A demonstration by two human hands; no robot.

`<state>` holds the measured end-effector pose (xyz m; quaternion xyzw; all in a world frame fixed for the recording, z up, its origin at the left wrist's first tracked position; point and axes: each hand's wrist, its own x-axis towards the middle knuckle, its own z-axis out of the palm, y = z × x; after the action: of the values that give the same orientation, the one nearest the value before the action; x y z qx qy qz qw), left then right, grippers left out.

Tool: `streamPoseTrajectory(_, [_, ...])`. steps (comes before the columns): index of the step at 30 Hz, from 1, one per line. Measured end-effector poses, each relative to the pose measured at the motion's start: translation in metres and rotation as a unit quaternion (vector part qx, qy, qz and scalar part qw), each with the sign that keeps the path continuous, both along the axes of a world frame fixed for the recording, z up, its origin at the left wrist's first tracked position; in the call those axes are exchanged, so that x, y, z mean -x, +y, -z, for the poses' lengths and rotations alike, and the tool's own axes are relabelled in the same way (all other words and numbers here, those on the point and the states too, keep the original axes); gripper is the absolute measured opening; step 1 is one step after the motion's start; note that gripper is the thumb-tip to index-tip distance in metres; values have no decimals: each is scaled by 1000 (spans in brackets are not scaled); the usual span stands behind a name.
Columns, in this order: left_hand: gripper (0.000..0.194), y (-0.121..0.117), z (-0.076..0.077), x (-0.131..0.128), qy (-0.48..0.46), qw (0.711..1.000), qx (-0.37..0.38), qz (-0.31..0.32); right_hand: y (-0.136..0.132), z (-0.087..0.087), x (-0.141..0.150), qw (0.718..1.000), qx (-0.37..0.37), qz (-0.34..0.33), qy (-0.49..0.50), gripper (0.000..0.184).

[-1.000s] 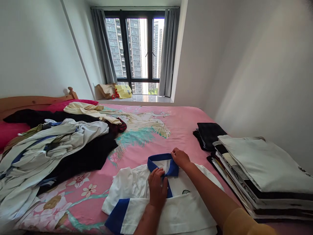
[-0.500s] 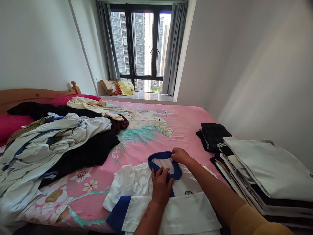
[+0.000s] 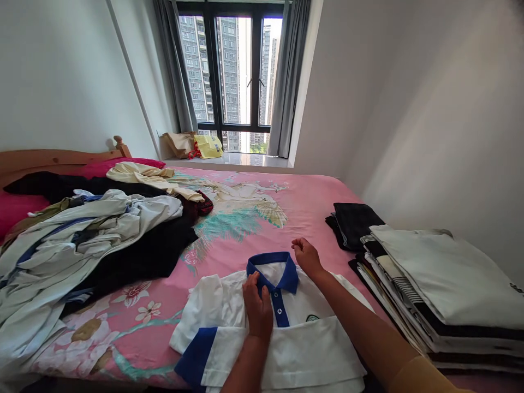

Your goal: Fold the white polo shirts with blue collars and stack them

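Observation:
A white polo shirt (image 3: pixel 311 349) with a blue collar (image 3: pixel 289 279) lies partly folded in front of me, face up. Its blue button placket and a small green badge show. My left hand (image 3: pixel 258 308) rests on the shirt's front, fingertips at the left side of the collar, fingers stretched out. Just right of the collar and apart from it, my right hand (image 3: pixel 308 257) hovers with fingers curled together and nothing visible in them. The shirt's lower part is folded up over its chest, with a blue-edged corner (image 3: pixel 197 357) at the left.
A loose heap of clothes (image 3: pixel 98 234) covers the bed's left side. Folded clothes stand in a tall stack (image 3: pixel 446 284) at the right, beside dark folded garments (image 3: pixel 355 224). Paper bags (image 3: pixel 208 146) sit on the windowsill. Beneath lies a pink flowered bedsheet (image 3: pixel 311 202).
My right hand has let go of the collar and moved slightly right and up. The collar now lies folded down, showing the buttons. My left hand has shifted left and down.

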<state>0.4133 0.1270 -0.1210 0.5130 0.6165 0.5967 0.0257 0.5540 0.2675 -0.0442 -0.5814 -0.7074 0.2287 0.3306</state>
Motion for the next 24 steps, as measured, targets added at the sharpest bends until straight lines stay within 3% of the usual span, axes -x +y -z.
streamPoseTrajectory(6, [34,3,4,3,-65,997,28,-1,-75,41,9,993,-55,-90,-57,29])
streamPoseTrajectory(10, [35,2,2,4,-96,994,50,-4,-88,53,6,979,-48,-133,-146,42])
streamPoseTrajectory(12, [36,2,0,5,-118,991,60,-8,-82,46,-6,975,-57,-99,-189,39])
streamPoseTrajectory(15, [38,3,-3,8,-166,983,72,-8,-76,34,-42,968,-72,11,-239,36])
streamPoseTrajectory(18, [38,-2,-10,12,-195,976,101,-4,-95,41,-92,961,-91,89,-244,42])
streamPoseTrajectory(20, [38,-17,-16,17,-152,978,138,19,-124,59,-127,960,-147,74,-226,52])
streamPoseTrajectory(22, [40,-41,-20,22,-39,980,182,66,-161,82,-156,964,-178,15,-199,52])
streamPoseTrajectory(24, [43,-71,-25,28,100,963,226,108,-197,101,-173,967,-181,-16,-175,47])
